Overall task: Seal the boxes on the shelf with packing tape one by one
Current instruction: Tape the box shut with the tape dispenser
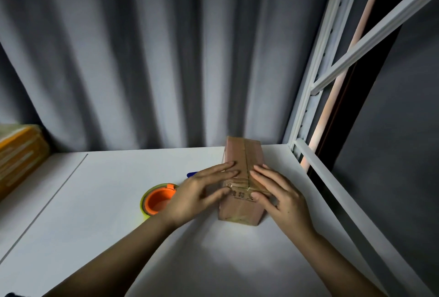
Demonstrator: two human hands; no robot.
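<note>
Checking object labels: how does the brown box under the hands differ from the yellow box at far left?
The brown box is plain brown cardboard; the yellow box is yellow-orange. The brown box stands mid-shelf with the left hand and right hand pressing flat on it; the yellow box sits untouched at the frame's edge, partly cut off. Both rest on the white shelf.

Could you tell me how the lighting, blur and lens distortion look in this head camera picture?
Head view: dim overall, with a bright patch on the white shelf below the box; both forearms cast soft shadows there; the left hand is slightly motion-blurred, the right hand sharper; the wide lens bows the shelf frame at right; the tape roll stays legible.
</note>
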